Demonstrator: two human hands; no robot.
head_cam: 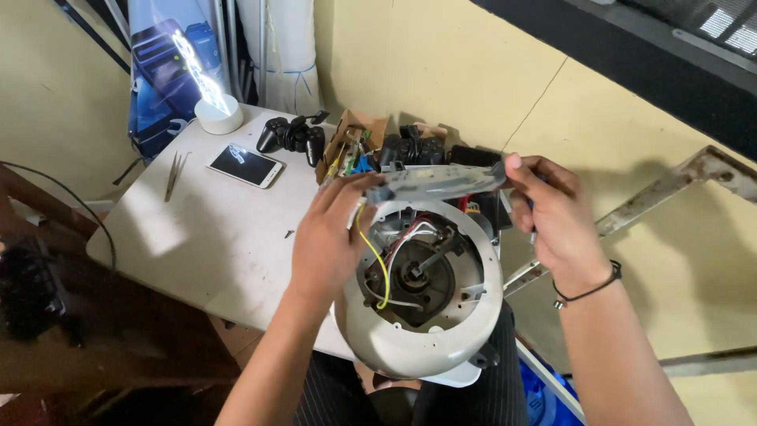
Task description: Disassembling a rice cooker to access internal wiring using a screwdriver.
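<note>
White table [213, 237] — phone [245, 165], tweezers [175, 173], gamepad [292, 135]

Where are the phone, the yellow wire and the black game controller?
phone [245, 165], head view, middle of its dark screen
yellow wire [382, 268], head view, its curved middle stretch
black game controller [292, 135], head view, centre of its body

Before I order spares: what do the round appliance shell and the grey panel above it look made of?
Round shell: likely moulded plastic, off-white, smooth with a soft sheen.
Grey panel, held between left hand and right hand: thin, flat, matt grey; plastic or painted sheet metal, unclear.
</note>
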